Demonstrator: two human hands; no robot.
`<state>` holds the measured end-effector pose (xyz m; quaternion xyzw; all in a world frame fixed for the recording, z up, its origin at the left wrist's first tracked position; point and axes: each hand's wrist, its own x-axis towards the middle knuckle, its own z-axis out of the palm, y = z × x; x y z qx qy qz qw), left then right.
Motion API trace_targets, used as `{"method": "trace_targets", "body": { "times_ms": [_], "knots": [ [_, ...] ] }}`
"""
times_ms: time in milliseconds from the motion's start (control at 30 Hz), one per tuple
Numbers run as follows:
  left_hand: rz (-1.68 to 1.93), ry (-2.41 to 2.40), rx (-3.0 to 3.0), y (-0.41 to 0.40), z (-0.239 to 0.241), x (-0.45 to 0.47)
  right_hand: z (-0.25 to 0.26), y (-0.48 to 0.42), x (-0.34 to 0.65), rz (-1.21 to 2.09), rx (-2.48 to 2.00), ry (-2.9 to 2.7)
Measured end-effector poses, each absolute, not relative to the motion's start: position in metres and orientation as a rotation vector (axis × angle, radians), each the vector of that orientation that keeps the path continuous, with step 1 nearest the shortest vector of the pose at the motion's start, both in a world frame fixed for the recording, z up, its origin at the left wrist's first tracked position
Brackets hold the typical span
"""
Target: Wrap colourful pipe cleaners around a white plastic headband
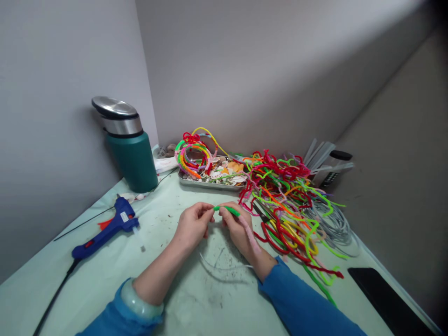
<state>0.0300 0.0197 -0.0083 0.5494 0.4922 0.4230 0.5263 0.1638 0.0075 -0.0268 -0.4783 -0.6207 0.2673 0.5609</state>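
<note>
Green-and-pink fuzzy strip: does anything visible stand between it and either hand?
Nothing visible does. The left hand pinches the green tip of the fuzzy strip, the right hand holds it close by, and its pink part trails over that hand.

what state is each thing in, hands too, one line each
green-pink strip, curved, held by both grips
left grip, closed, pinching the strip's end
right grip, closed on the strip
blue glue gun, lying on its side
green bottle, upright, lid on top, seal unclear
metal tray, filled
colored fuzzy strips, tangled
gray cord, coiled
black slab, lying flat
</note>
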Motion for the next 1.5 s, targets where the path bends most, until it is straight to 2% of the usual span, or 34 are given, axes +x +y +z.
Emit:
{"method": "trace_targets", "body": {
  "times_ms": [633,1500],
  "knots": [
    [1.019,1.242,1.332,0.020,-0.008,0.030,-0.022,0.006,0.164,0.622,-1.117,-1.472],
    [0.808,0.838,0.770,0.019,0.001,0.020,-0.020,0.003,0.164,0.640,-1.098,-1.480]
  ]
}}
